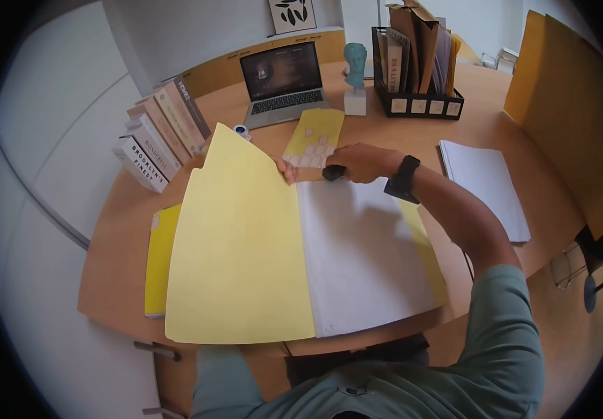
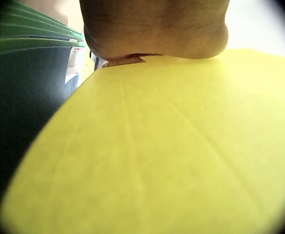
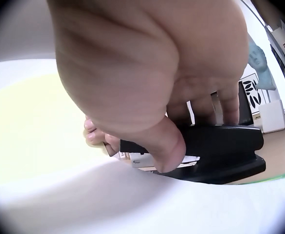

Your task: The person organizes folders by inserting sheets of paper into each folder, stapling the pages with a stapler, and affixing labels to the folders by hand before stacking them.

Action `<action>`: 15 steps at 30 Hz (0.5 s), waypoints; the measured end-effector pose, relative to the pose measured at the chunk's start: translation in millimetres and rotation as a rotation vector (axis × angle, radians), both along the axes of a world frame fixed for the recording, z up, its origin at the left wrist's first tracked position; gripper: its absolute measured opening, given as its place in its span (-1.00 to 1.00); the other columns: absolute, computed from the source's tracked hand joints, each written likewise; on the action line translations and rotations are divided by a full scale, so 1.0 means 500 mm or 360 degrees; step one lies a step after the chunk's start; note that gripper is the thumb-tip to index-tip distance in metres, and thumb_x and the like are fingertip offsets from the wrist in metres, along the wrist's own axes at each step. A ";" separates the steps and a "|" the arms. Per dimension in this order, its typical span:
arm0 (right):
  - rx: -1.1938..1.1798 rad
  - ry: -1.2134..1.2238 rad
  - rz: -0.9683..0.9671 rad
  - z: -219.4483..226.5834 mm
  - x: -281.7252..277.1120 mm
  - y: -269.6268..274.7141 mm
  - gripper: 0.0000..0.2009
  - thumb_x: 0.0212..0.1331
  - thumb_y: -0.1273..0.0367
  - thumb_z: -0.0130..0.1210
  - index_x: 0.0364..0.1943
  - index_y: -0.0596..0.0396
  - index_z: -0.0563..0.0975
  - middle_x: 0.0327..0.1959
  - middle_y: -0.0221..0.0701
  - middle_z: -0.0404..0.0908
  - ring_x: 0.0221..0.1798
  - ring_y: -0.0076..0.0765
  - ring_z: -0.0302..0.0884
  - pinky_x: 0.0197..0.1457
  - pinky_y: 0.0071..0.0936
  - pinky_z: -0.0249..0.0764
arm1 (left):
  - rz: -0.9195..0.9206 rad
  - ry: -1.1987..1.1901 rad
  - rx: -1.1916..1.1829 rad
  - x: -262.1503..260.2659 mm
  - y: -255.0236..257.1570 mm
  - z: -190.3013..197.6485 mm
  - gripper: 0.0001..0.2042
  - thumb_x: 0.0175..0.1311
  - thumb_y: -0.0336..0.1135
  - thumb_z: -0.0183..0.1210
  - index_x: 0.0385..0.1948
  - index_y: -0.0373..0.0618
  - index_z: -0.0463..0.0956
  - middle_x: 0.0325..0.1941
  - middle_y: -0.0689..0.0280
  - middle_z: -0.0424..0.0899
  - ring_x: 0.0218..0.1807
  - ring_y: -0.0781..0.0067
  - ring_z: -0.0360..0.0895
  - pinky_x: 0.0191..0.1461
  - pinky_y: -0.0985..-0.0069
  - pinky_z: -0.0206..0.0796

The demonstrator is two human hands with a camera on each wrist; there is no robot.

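A yellow folder lies spread with its left cover raised and white sheets on its right side. My right hand grips a black stapler at the top edge of the sheets, thumb on the near side and fingers over the far side. Beside the stapler's left end, my left hand holds the folder's top edge near the fold, its fingers curled. The raised cover hides the left forearm in the head view. In the left wrist view, yellow card fills the space below the left hand.
Behind the folder are a laptop, a yellow sheet with small labels, a teal bust and a black file rack. Books and another yellow folder are left; a paper stack lies right.
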State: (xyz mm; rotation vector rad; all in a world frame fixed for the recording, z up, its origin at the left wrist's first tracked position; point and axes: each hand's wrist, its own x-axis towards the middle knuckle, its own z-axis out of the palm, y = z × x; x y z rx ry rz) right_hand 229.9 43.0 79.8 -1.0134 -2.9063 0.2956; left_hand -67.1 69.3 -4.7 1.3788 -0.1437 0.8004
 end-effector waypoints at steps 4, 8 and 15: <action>-0.0014 0.0061 0.0033 -0.010 0.000 -0.007 -0.59 0.10 0.50 0.16 0.11 0.08 0.54 0.02 -0.07 0.61 0.12 0.12 0.53 0.17 -0.13 0.42 | -0.0024 -0.0017 -0.0005 -0.001 0.000 -0.002 -0.60 0.42 -0.12 0.06 0.06 -0.29 0.48 0.02 0.04 0.56 0.02 0.14 0.56 0.51 0.12 -0.02; 0.0097 0.0189 0.0066 -0.047 0.002 -0.001 -0.68 0.08 0.48 0.14 -0.02 0.06 0.60 -0.13 -0.12 0.67 0.02 0.06 0.59 0.06 -0.12 0.47 | -0.0055 -0.0040 -0.0016 -0.002 0.000 -0.013 -0.60 0.42 -0.13 0.05 0.07 -0.29 0.48 0.02 0.04 0.56 0.02 0.13 0.56 0.52 0.12 -0.02; 0.0286 0.0013 -0.0039 -0.066 -0.010 -0.018 -0.62 0.07 0.48 0.23 0.05 0.00 0.60 -0.07 -0.26 0.68 0.01 -0.05 0.62 0.10 -0.18 0.45 | -0.0142 -0.0090 -0.0038 -0.014 0.019 -0.043 -0.60 0.43 -0.14 0.04 0.08 -0.31 0.47 0.03 0.02 0.56 0.02 0.12 0.57 0.53 0.12 -0.03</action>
